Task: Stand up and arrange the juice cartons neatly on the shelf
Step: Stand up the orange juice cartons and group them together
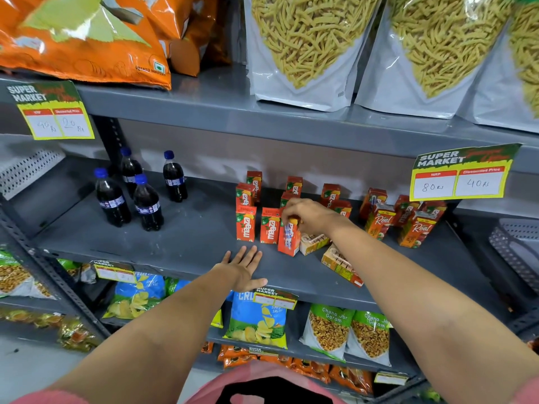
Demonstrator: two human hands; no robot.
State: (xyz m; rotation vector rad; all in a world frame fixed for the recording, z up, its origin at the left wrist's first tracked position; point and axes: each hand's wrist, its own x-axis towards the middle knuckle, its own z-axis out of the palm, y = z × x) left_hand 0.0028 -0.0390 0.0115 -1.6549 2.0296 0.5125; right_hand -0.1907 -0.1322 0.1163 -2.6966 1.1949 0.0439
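Small orange-red juice cartons stand on the grey middle shelf. Two upright cartons form a front row, with more upright behind them. My right hand grips the top of a tilted orange carton just right of that row. Two cartons lie flat: one under my right wrist, another near the shelf's front edge. A further group stands at the right. My left hand rests flat on the shelf's front edge, fingers spread, holding nothing.
Several dark cola bottles stand at the shelf's left. Price tags hang from the shelf above, which carries snack bags. Chip and snack packets fill the shelf below. A perforated grey basket sits at the far right.
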